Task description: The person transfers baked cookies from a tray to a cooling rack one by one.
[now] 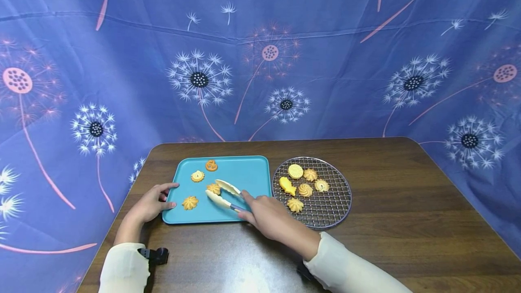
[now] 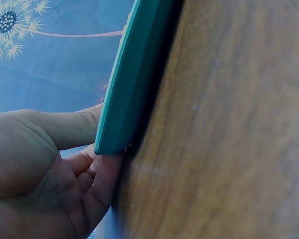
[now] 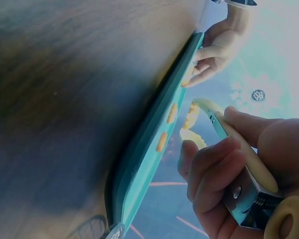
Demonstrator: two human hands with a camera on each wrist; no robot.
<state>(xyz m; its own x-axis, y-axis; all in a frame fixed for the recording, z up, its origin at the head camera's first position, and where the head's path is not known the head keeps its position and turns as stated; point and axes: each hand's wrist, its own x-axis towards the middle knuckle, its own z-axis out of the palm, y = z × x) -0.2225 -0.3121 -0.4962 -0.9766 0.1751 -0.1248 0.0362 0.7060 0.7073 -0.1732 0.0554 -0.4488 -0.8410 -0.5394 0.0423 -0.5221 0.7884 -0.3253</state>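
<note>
My right hand [image 1: 272,217] grips a pair of tongs [image 1: 220,200] with cream tips and a metal body. Between the tips is a ridged golden cookie [image 1: 213,188], which the right wrist view shows raised off the blue baking tray [image 1: 244,173]. At the tray's left edge, my left hand [image 1: 149,203] holds the rim, thumb and fingers on either side of it in the left wrist view. Lying on the tray are a pretzel [image 1: 211,165], a round scalloped cookie [image 1: 197,176] and a star-shaped cookie [image 1: 190,202].
Right of the tray stands a round wire cooling rack [image 1: 331,209]. It bears several cookies, among them a yellow fish-shaped one [image 1: 287,186] and a pale round one [image 1: 295,171]. Both stand on a brown wooden table [image 1: 407,220], with a blue dandelion-print cloth [image 1: 342,103] behind.
</note>
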